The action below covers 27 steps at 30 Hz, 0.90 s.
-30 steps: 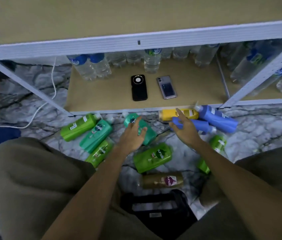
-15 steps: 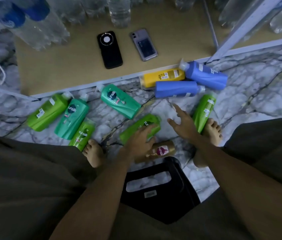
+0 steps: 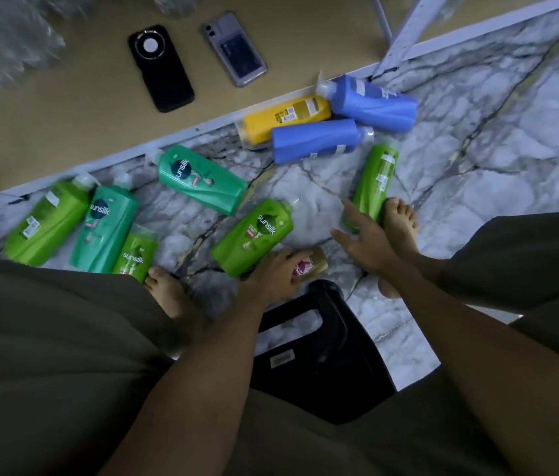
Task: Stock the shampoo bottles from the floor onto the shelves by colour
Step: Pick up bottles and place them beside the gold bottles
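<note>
Pick-up step: left hand curls onto the gold bottle; right hand, fingers spread, holds nothing; next, lift it to its shelf.

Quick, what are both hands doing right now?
Left hand: curled over the gold bottle.
Right hand: open, fingers spread, holding nothing.

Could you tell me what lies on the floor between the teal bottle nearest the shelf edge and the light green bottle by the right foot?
In the head view, only bare marble floor separates the teal bottle from the light green bottle.
</note>
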Tool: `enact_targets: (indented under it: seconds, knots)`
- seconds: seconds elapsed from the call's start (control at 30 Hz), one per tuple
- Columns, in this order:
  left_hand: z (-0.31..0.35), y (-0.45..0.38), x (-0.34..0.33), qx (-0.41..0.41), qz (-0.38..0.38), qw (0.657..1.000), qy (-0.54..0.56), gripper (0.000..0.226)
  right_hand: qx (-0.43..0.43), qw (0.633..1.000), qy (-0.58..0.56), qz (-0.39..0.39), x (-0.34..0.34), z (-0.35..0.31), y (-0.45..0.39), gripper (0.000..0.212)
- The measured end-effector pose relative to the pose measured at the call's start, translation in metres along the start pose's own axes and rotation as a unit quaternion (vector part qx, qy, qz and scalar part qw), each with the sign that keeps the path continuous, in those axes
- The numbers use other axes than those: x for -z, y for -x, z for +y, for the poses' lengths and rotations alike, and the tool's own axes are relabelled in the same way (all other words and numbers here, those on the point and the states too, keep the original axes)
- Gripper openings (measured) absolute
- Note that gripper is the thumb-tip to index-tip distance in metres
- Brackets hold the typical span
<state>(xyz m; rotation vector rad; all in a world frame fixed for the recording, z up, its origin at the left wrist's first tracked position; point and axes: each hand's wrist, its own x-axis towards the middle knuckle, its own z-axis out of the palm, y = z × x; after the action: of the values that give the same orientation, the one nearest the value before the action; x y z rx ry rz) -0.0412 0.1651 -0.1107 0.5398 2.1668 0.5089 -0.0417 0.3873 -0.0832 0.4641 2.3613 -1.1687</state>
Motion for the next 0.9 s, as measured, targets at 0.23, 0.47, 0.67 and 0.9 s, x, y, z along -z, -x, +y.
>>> enact_targets:
  seconds: [0.23,0.47,0.67,0.9]
  knots:
    - [-0.008,-0.011,-0.004,-0.026,-0.021,0.997,-0.072,0.077,-0.027,1.000,-0.008,0.004,-0.002,0.013,0.004,0.072]
    - [0.014,-0.024,0.016,-0.001,-0.005,0.999,-0.051,0.079,-0.053,0.999,-0.010,0.009,0.011,0.017,-0.002,0.074]
    - [0.008,-0.034,0.011,-0.030,-0.018,0.997,-0.069,0.080,-0.078,0.997,0.011,0.026,0.020,0.014,-0.010,0.073]
    - [0.015,-0.043,0.012,-0.023,-0.032,0.997,-0.062,0.079,-0.103,0.993,0.036,0.036,0.032,0.014,-0.022,0.073]
